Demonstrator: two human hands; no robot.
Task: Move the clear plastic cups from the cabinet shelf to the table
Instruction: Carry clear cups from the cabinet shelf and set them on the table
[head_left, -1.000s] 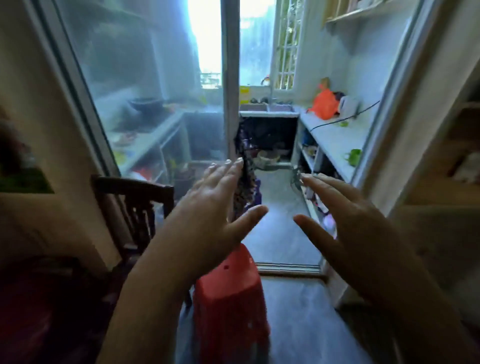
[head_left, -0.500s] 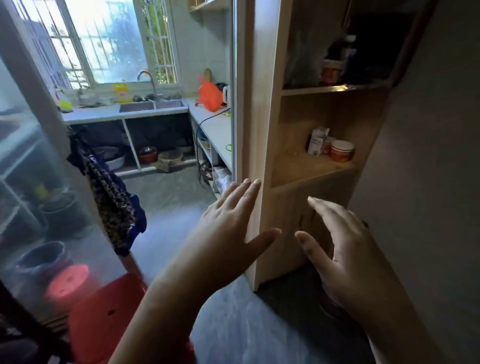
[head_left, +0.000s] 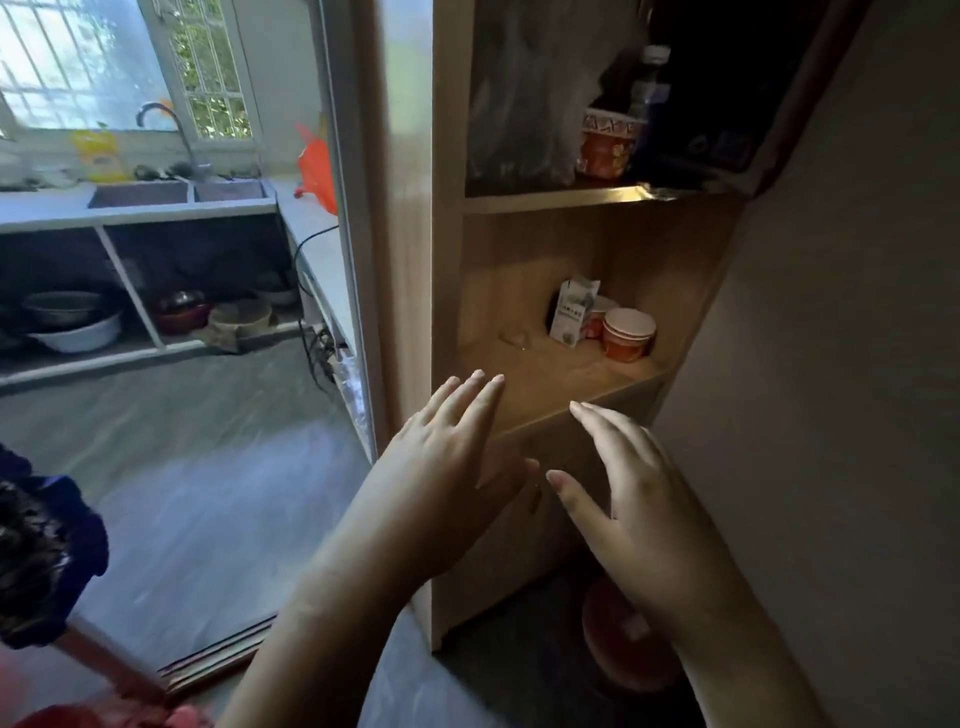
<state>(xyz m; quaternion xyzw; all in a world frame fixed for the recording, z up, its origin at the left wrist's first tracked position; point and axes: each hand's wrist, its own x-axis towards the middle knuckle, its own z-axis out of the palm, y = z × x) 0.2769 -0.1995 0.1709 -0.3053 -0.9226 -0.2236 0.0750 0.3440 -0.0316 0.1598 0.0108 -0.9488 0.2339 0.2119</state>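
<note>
A wooden open cabinet (head_left: 447, 291) stands in front of me. Something clear and faint, perhaps a plastic cup (head_left: 515, 336), lies on its middle shelf (head_left: 550, 384); I cannot tell for sure. More clear plastic (head_left: 519, 104) fills the upper shelf's left side. My left hand (head_left: 447, 457) is open, fingers spread, just before the middle shelf's front edge. My right hand (head_left: 634, 493) is open too, beside it to the right, a little lower. Neither touches anything.
Red-and-white paper cups (head_left: 627, 333) and a small white carton (head_left: 570, 312) sit at the middle shelf's back right. A red cup (head_left: 607, 145) and a bottle (head_left: 649, 98) stand on the upper shelf. A red bin (head_left: 623, 639) is on the floor below. The kitchen doorway opens at left.
The view has swung right from the kitchen doorway to the cabinet and come closer. Both hands stay open and have neared the middle shelf's edge.
</note>
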